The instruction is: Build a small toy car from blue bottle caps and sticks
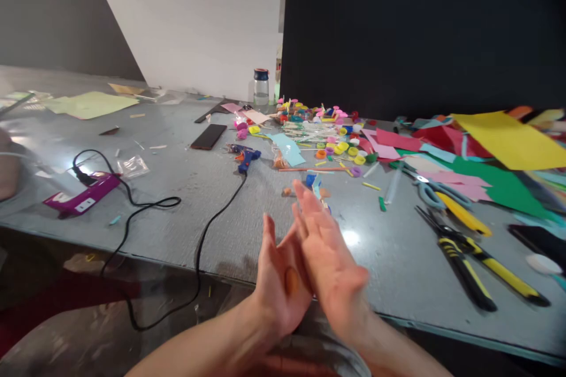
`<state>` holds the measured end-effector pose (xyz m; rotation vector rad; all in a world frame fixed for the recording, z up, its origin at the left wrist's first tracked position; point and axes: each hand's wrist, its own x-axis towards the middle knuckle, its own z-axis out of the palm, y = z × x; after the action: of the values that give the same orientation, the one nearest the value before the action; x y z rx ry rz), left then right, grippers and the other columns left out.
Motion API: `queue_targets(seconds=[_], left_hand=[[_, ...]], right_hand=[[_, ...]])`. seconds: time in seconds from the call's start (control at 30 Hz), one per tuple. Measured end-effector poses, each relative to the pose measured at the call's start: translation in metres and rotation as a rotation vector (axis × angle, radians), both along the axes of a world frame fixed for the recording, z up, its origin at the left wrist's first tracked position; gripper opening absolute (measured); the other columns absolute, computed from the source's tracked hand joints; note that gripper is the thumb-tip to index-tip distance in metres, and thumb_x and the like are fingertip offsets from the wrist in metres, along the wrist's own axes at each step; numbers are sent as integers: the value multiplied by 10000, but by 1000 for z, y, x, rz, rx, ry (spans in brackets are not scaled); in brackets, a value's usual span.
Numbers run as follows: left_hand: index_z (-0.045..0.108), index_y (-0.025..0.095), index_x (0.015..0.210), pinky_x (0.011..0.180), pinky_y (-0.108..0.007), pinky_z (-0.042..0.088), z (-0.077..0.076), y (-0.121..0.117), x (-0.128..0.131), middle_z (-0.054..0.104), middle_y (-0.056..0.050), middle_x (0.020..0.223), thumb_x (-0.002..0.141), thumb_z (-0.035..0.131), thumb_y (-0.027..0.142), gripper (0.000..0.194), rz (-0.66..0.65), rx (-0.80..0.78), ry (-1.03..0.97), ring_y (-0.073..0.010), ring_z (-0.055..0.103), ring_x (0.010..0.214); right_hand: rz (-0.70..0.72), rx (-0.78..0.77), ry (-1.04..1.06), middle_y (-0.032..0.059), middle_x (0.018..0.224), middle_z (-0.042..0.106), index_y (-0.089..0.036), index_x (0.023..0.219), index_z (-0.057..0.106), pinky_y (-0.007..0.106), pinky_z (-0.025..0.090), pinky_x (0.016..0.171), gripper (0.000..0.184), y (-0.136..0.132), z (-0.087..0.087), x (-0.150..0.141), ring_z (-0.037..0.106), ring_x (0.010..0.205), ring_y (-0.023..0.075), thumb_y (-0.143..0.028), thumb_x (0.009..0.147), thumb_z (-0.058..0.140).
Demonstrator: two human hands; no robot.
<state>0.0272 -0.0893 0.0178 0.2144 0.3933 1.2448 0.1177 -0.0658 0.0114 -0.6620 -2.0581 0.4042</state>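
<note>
Close in front of me, my left hand (284,283) is turned palm up, its thumb and fingers stretched out. It holds a small orange-brown clay ball (290,281) in its palm. Slanting over it is my right hand (326,247), with straight fingers that touch the left fingers and hide some of them. Just beyond the fingertips a small blue piece (311,179) with a light blue strip lies on the table, partly covered by my right fingers. Similar orange-brown lumps (287,191) sit beside it.
A blue glue gun (248,159) trails its cord toward a purple power strip (82,195). Caps and sticks (309,129) lie behind. At right are pliers (460,241), scissors (431,188) and coloured paper (513,141). A phone (209,136) and bottle (261,87) are farther back.
</note>
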Motion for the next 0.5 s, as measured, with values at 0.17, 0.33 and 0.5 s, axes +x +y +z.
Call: queue_targets(seconds=[0.17,0.33,0.5], left_hand=[[620,194,1342,1252,-380,240,16,5,-1,589,-76,1451,939,303,755,761,32,-26,-56,-250,397,1465],[570,191,1398,1255,-339,221,18,10,0,564,-82,1478,935,300,761,783,71,-62,-35,-215,405,1459],[555,198,1410,1261,-412,176,13,18,0,524,-96,1512,915,266,791,825,40,73,98,-250,337,1495]], right_hand=[[98,91,-183,114,1629,305,-174,1454,484,581,249,1233,449,-7,7,28,227,1520,331,-333,1034,491],[105,147,-186,166,1565,380,-114,1339,558,578,323,1195,357,-10,3,30,295,1479,341,-216,997,552],[137,26,-74,85,1227,663,-177,1184,615,423,509,1015,233,-13,7,36,592,1176,231,-138,954,613]])
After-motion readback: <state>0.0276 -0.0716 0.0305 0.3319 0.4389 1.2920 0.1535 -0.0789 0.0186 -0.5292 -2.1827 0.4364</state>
